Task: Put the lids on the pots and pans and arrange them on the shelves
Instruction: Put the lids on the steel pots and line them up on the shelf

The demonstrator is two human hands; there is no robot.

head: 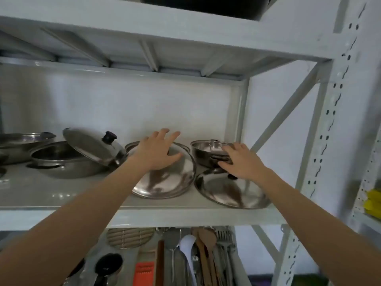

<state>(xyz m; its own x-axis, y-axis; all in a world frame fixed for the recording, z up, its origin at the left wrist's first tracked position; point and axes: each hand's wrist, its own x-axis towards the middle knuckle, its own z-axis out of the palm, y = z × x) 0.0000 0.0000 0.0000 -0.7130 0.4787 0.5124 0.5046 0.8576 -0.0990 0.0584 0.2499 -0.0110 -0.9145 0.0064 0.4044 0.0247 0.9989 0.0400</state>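
On the white metal shelf [61, 195], the left hand [158, 151] lies flat with fingers spread and released on a tilted steel lid [165, 182] leaning on a pan behind it. Right of that lid, the right hand [241, 162] curls its fingers around the dark side handle of a small steel pot [206, 151], which sits over another flat lid [231, 193]. Left of the tilted lid, a wok [61, 162] carries a knobbed lid [92, 145] propped askew on its rim.
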